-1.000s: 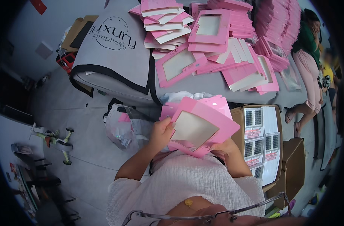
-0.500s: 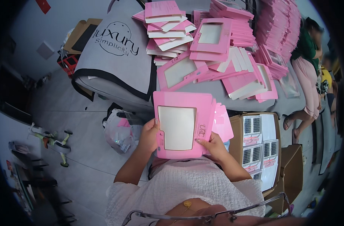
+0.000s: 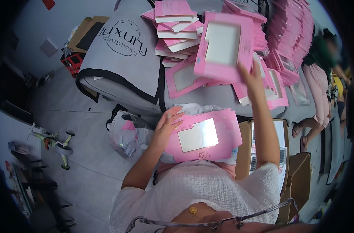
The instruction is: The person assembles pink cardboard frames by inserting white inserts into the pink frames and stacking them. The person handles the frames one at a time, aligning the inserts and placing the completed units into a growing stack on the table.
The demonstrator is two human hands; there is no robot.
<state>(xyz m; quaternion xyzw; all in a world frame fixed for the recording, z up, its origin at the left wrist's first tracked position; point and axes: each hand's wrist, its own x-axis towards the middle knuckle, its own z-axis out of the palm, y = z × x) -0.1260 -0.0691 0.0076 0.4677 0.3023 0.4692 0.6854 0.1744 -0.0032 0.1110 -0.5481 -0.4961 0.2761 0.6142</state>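
Note:
My right hand point(image 3: 252, 77) is raised over the sofa, its thumb and fingers gripping the lower right corner of a pink windowed box point(image 3: 223, 42). That box is held above the other pink boxes and hides some of them. Across my lap lies a flat pink card sleeve point(image 3: 229, 134) with a shiny rectangular window. My left hand point(image 3: 168, 123) rests at the sleeve's left edge with its fingers stretched out, holding nothing.
On the grey sofa point(image 3: 118, 73) stand a stack of pink boxes point(image 3: 177, 33) and a tall pile of pink packs point(image 3: 291, 35). Cartons point(image 3: 297, 178) are at my right, a plastic bag point(image 3: 126, 136) at my left. Another person point(image 3: 316, 81) sits at the far right.
My right hand has carried the pink windowed box up from my lap to the sofa. My left hand has let go of it, uncovering the flat pink sleeve below.

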